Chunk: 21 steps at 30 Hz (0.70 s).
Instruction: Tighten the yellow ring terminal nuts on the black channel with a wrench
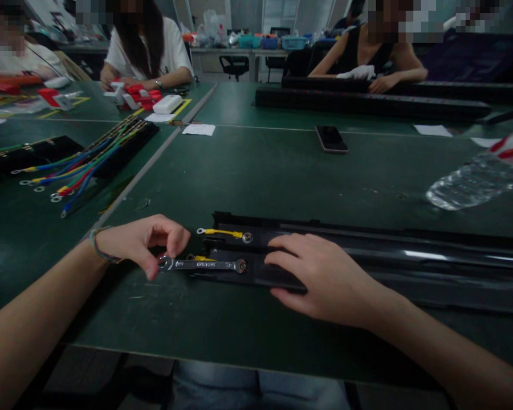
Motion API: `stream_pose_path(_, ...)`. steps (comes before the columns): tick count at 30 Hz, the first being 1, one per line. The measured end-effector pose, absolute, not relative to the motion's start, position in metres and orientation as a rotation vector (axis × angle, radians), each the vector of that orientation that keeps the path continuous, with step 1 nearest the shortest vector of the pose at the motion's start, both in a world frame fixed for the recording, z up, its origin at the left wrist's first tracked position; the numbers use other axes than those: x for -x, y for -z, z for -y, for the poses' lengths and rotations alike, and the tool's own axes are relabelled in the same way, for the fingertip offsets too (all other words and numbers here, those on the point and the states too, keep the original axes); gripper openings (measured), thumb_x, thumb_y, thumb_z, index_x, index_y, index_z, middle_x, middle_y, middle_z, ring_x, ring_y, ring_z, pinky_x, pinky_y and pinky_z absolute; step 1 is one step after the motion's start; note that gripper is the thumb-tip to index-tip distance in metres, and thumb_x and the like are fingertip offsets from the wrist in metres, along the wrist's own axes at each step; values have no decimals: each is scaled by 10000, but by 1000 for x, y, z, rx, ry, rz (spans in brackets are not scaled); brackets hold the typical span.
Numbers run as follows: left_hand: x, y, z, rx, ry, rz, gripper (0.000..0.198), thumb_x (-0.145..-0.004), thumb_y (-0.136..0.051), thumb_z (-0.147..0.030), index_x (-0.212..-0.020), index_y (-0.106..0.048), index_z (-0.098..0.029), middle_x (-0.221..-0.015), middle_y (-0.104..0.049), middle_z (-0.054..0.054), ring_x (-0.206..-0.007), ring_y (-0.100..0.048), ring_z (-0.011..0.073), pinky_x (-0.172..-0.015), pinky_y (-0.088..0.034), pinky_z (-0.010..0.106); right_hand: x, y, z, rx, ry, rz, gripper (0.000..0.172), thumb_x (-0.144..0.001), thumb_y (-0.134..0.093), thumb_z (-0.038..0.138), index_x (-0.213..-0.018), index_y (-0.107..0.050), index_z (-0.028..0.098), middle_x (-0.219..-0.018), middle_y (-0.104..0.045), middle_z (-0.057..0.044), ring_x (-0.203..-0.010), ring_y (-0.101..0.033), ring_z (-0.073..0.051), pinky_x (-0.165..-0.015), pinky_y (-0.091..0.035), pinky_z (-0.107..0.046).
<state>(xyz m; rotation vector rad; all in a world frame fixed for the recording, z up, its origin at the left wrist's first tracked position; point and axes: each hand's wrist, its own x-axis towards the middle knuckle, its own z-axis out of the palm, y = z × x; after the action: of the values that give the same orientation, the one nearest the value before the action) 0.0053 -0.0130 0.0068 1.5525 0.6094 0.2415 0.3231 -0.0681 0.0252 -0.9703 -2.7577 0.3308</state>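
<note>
My left hand (160, 242) has its fingers curled at the open end of a combination wrench (207, 265), with the thumb against that end. The wrench's ring end sits around a fastener on a long black channel piece (367, 250). Across that piece lies my right hand (320, 276), fingers on top and thumb at the near side, gripping it. A short yellow lead (224, 232) with a ring terminal is fixed at a round screw on the piece's far strip. A second yellow lead (203, 258) is partly hidden behind the wrench.
Cables with ring terminals (85, 165) lie at left. A phone (331, 139) and a tilted water bottle (474, 176) lie beyond the piece. Co-workers sit across the green table (256, 171), near red and white parts (132, 95) and black bars (367, 101).
</note>
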Motion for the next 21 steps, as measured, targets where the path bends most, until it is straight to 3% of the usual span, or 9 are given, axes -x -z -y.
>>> stream_pose_path(12, 5, 4, 2, -1500, -532, -905, 193, -638, -706, -201, -771, -619, -90, -722, -587, 3, -605, -501, 91, -528, -380, 183, -324, -26, 69, 968, -315, 2757, 295, -734, -526, 335, -980, -577, 181, -1118, -538, -89, -987, -489, -231, -801, -395, -388)
stream_pose_path(21, -2, -3, 8, -1464, -401, -764, 359, -551, -755, -377, -680, -552, -110, -623, -512, -22, -573, -433, 101, -508, -337, 192, -323, -25, 68, 962, -310, 2752, 292, -730, -535, 331, -975, -580, 179, -1104, -545, -98, -975, -496, -235, -787, -400, -395)
